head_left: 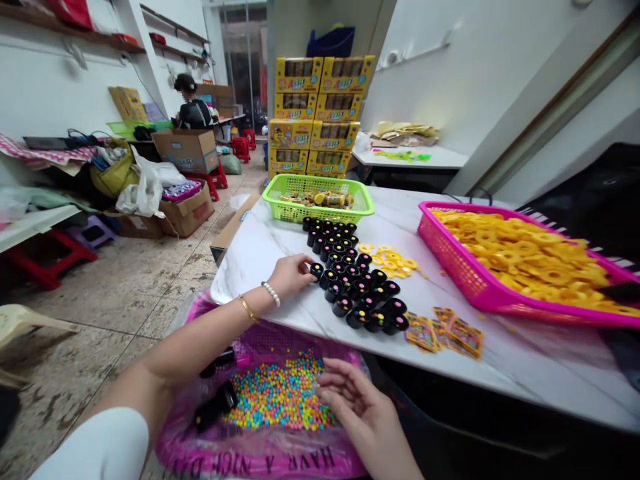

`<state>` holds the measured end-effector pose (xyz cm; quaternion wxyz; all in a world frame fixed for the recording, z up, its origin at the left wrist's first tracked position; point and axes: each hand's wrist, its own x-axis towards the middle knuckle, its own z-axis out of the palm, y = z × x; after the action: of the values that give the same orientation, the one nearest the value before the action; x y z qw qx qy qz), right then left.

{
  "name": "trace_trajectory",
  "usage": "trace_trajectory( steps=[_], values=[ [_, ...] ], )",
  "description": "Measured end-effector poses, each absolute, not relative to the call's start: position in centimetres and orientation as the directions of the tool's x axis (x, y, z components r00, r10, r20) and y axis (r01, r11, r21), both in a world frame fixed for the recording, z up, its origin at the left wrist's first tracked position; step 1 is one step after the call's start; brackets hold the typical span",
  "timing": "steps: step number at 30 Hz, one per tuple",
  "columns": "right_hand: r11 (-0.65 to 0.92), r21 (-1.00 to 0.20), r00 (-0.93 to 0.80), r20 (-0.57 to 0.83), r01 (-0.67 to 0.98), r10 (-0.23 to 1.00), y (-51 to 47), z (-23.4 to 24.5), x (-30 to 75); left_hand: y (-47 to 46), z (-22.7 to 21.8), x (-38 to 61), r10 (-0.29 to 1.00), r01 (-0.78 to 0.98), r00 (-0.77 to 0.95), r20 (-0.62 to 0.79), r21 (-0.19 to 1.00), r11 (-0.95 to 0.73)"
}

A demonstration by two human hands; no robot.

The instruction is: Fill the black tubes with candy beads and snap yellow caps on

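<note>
White sleeve [107,447], gold-coloured bangle [249,309] and white bead bracelet [271,293] on the left arm [170,357]

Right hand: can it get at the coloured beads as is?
Likely yes. The right hand is at the edge of the coloured beads, fingers loosely bent, with nothing visible between. The black tube lies on the beads' left side, off that path.

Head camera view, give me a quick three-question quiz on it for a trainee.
1. What does the left hand touch? (a) the green basket, (b) a black cup, (c) a stool.
2. True or false: the pink basket on the table holds yellow rings.
3. Fill in: the right hand is nearest to the small coloured ____.

Key: 1 b; 2 true; 3 balls.
</note>
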<state>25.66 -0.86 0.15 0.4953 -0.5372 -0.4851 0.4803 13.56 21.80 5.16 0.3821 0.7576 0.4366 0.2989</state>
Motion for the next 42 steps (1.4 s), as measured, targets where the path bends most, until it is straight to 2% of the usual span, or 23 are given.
trace_trajectory(
  steps=[3, 7, 11, 13, 15, 16, 18, 20, 22, 24, 26, 29, 30, 32, 34, 37, 39, 42],
  values=[
    [-0.055, -0.995, 0.061, -0.050, 0.080, 0.997, -1.1, -0.3, 25.9, 22.4, 5.2, 13.3, 0.882, 0.406, 0.469, 0.056, 0.873, -0.271],
    [-0.010, -0.974, 0.015, -0.007, 0.225, 1.000, -1.8, -0.8, 26.4, 19.9, 5.3, 7.8, 0.916, 0.443, 0.401, 0.013, 0.872, -0.207],
    [0.168, -0.871, -0.119, 0.127, 0.462, 0.985, -1.1, -0.6, 26.3, 14.6, 5.4, -0.3, 0.875, 0.658, 0.452, 0.170, 0.598, -0.457],
    [0.335, -0.775, -0.275, 0.215, 0.535, 0.937, 0.3, 0.0, 25.1, 12.1, 5.1, -3.5, 0.864, 0.742, 0.477, 0.160, 0.454, -0.493],
    [0.513, -0.662, -0.497, 0.237, 0.547, 0.835, 1.9, 0.8, 22.7, 10.1, 4.3, -5.5, 0.867, 0.791, 0.484, 0.118, 0.364, -0.491],
    [0.588, -0.604, -0.610, 0.203, 0.538, 0.766, 2.8, 1.1, 21.1, 9.4, 3.8, -6.1, 0.868, 0.805, 0.487, 0.099, 0.336, -0.490],
    [0.708, -0.477, -0.788, 0.051, 0.520, 0.613, 4.1, 1.3, 17.3, 8.3, 2.9, -6.4, 0.855, 0.809, 0.513, 0.068, 0.294, -0.509],
    [0.773, -0.350, -0.841, -0.097, 0.529, 0.532, 4.9, 0.7, 13.6, 7.6, 2.3, -6.1, 0.837, 0.798, 0.544, 0.049, 0.279, -0.535],
    [0.798, -0.266, -0.841, -0.172, 0.541, 0.513, 5.2, -0.4, 10.9, 7.1, 2.0, -5.8, 0.834, 0.789, 0.550, 0.040, 0.305, -0.534],
    [0.784, -0.302, -0.840, -0.197, 0.542, 0.505, 5.4, -1.2, 10.1, 6.6, 1.9, -5.8, 0.843, 0.780, 0.535, 0.051, 0.355, -0.516],
    [0.709, -0.469, -0.843, -0.182, 0.527, 0.507, 5.7, -1.3, 11.1, 6.1, 1.9, -6.0, 0.847, 0.767, 0.527, 0.062, 0.393, -0.506],
    [0.446, -0.755, -0.789, -0.151, 0.482, 0.596, 6.4, -0.6, 15.0, 5.3, 2.0, -6.3, 0.829, 0.744, 0.559, 0.028, 0.423, -0.517],
    [0.371, -0.802, -0.763, -0.154, 0.468, 0.628, 6.5, -0.4, 16.5, 5.0, 2.0, -6.2, 0.818, 0.736, 0.576, 0.002, 0.434, -0.519],
    [0.347, -0.796, -0.722, -0.158, 0.497, 0.673, 6.4, -0.6, 19.4, 4.5, 2.2, -5.7, 0.787, 0.726, 0.613, -0.071, 0.442, -0.526],
    [0.455, -0.664, -0.694, -0.136, 0.593, 0.707, 5.8, -1.4, 21.7, 3.9, 2.3, -5.0, 0.751, 0.744, 0.637, -0.173, 0.392, -0.541],
    [0.599, -0.387, -0.681, -0.113, 0.701, 0.723, 4.4, -2.7, 23.9, 3.5, 2.2, -4.1, 0.725, 0.796, 0.604, -0.330, 0.216, -0.565],
    [0.674, -0.264, -0.712, -0.080, 0.690, 0.698, 3.8, -3.0, 24.2, 3.5, 2.1, -3.9, 0.717, 0.809, 0.574, -0.396, 0.135, -0.573],
    [0.747, -0.113, -0.752, -0.001, 0.655, 0.660, 3.6, -2.7, 23.4, 3.8, 1.9, -3.8, 0.695, 0.799, 0.575, -0.433, 0.114, -0.590]
  ],
)
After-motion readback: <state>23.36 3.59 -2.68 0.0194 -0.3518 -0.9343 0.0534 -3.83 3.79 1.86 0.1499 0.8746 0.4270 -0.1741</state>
